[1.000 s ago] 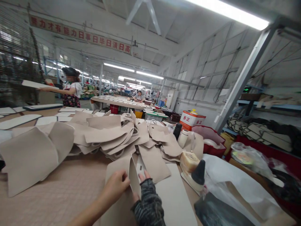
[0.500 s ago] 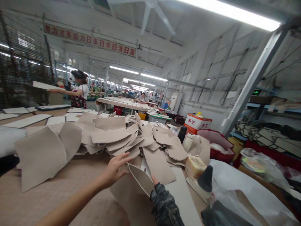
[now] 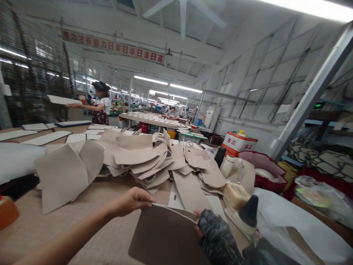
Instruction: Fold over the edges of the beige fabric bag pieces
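A folded beige leather-like panel (image 3: pixel 168 235) stands upright at the near middle, its top edge slightly parted. My left hand (image 3: pixel 136 200), bare, pinches its upper left corner between thumb and fingers. On the right, my right hand (image 3: pixel 211 228) in a dark patterned fingerless glove grips the upper right edge, with the thumb on the near face. Beyond both hands lies a heap of similar beige pieces (image 3: pixel 149 162). One larger folded piece (image 3: pixel 66 173) leans at the heap's left end. The panel's lower edge runs out of view.
To the right are a yellowish block (image 3: pixel 235 195), a dark-tipped bottle (image 3: pixel 249 215), a white thread cone (image 3: pixel 227 166) and white plastic sheeting (image 3: pixel 298 213). An orange container (image 3: pixel 8 211) sits at far left. Beyond the table, a co-worker (image 3: pixel 101 106) holds a pale panel.
My left hand has closed from spread fingers onto the panel's corner. The panel has come up and turned its face toward me, with my right hand on its right edge. The view has shifted left.
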{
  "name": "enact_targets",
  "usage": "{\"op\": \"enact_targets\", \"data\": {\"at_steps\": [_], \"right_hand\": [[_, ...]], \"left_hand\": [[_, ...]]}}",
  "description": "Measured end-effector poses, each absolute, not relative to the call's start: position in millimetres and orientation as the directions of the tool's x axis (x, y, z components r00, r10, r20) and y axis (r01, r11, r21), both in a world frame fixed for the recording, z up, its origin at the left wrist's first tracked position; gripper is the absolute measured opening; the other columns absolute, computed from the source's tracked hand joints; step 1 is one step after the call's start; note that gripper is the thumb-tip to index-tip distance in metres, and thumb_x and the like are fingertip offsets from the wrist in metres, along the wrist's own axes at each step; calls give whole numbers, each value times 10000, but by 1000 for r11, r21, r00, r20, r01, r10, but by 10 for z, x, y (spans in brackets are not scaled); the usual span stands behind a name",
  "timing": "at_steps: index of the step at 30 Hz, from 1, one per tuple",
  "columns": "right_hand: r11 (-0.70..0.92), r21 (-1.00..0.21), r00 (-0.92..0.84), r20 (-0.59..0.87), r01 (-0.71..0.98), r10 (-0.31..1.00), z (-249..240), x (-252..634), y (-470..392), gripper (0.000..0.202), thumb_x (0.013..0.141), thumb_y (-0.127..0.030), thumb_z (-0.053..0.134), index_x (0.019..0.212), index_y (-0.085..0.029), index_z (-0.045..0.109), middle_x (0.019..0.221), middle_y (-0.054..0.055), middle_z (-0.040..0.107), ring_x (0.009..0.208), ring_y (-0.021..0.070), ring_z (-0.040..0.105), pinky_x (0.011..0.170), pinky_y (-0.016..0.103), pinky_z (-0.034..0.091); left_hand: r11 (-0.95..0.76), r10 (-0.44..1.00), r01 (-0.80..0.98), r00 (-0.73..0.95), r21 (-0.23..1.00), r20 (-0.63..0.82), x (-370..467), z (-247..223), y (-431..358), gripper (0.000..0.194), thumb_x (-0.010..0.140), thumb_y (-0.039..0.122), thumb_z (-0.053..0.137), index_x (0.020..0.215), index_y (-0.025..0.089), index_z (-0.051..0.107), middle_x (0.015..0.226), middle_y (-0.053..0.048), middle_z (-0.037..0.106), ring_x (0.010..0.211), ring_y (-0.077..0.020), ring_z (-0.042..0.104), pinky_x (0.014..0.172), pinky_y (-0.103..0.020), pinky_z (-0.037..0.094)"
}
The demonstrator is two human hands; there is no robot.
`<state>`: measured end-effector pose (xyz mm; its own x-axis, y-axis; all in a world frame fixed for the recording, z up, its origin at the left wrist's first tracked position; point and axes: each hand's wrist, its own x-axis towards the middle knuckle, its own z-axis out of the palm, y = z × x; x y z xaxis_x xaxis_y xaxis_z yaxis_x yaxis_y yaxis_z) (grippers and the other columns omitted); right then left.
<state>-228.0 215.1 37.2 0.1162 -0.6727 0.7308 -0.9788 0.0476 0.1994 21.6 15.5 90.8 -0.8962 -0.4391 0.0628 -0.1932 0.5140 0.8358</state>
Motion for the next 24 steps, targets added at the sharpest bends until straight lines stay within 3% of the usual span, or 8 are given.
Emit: {"op": "enact_targets", "data": {"at_steps": [5, 9, 14, 19, 24], "right_hand": [[45, 131, 69, 746, -990, -663, 400, -2365, 2106, 195, 877, -216, 422, 851, -194, 615, 726, 36, 646, 706, 183, 618, 688, 331, 501], [37, 113, 62, 752, -993, -657, 515, -2302, 2109, 193, 857, -206, 429, 805, -214, 615, 713, 35, 651, 696, 190, 612, 717, 328, 472], [15, 132, 95, 780, -991, -618, 739, -2194, 2083, 263, 847, -200, 386, 695, -208, 599, 615, 22, 618, 595, 186, 587, 658, 322, 418], [31, 191, 135, 789, -981, -599, 825, -2167, 2068, 284, 848, -193, 357, 709, -194, 605, 634, 48, 629, 621, 204, 588, 722, 344, 391], [31, 221, 151, 758, -975, -634, 844, -2172, 2070, 254, 827, -181, 381, 707, -197, 604, 636, 44, 633, 614, 200, 588, 710, 345, 411]], "left_hand": [[600, -432, -195, -895, 776, 109, 213, 1024, 311, 327, 808, 396, 572, 860, 109, 721, 774, -56, 688, 716, -157, 579, 643, -209, 430], [549, -425, -258, -905, 795, 0, 205, 1124, 396, 312, 822, 379, 539, 910, 133, 710, 817, -41, 692, 745, -168, 583, 655, -207, 429], [621, -415, -327, -908, 712, -55, 151, 1230, 484, 308, 832, 368, 511, 866, 136, 710, 719, -6, 639, 681, -150, 543, 586, -182, 374], [725, -396, -346, -917, 595, -51, 68, 1304, 567, 297, 850, 345, 478, 798, 142, 689, 623, 18, 534, 607, -116, 469, 523, -177, 298], [799, -354, -338, -933, 498, -66, 2, 1360, 661, 256, 862, 316, 459, 825, 173, 667, 671, 9, 580, 612, -119, 497, 520, -181, 304]]}}
